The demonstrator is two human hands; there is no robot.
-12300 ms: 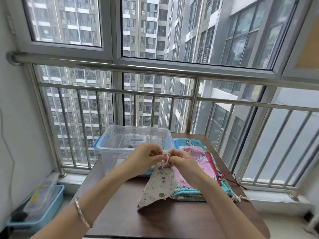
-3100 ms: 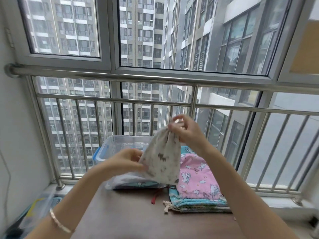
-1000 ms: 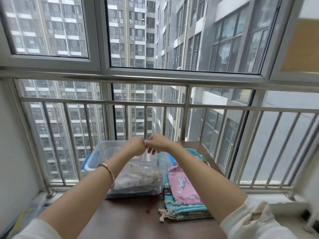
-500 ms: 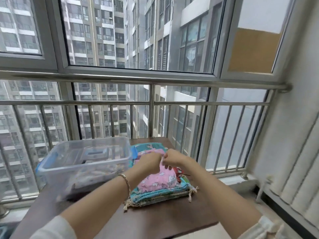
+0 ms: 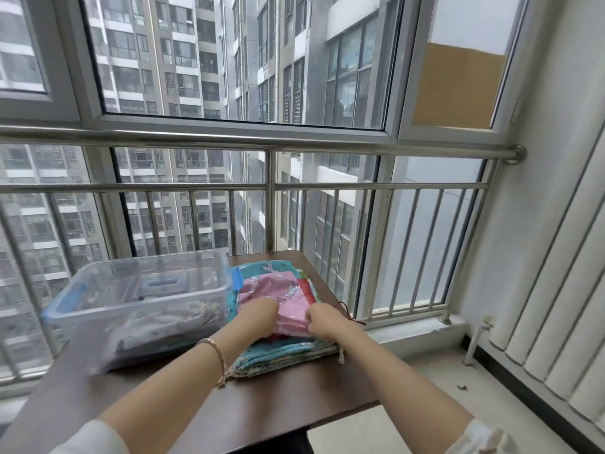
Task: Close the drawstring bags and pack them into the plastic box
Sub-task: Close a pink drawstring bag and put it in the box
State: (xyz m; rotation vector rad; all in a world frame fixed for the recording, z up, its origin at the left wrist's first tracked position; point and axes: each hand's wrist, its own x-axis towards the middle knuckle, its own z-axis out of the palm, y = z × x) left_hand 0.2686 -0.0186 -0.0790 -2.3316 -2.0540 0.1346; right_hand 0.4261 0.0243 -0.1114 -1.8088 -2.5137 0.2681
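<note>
Eyes on the pink unicorn-print bag (image 5: 288,294), top of the stack of bags (image 5: 288,353), and both hands are on its near hem. The left hand (image 5: 258,314) has its fingers curled down over the seven o'clock corner. The right hand (image 5: 322,319) is bunched into the cloth at five o'clock, and the fabric puckers between them. So both are gripping that bag, though the fingertips are tucked under and blurred, and I can't say whether they hold the cords or only cloth. I'd call this the start of closing it; the mouth doesn't look drawn in yet.

Out from there: the stack sits at one o'clock on the brown table (image 5: 262,407), close to its right edge. The clear plastic box (image 5: 137,299) stands just beside the stack at its nine o'clock, lid off. A cream printed bag (image 5: 170,322) lies inside against the near wall. A red cord (image 5: 350,311) trails from the stack at three o'clock toward the table edge.

Now the risks. Lift or tug that pink one sharply and the bags beneath may drag along, and with the edge that near, a few could slide to the floor. The loose red cord could catch a finger. Pull on cloth instead of cord and the mouth simply won't cinch.
</note>
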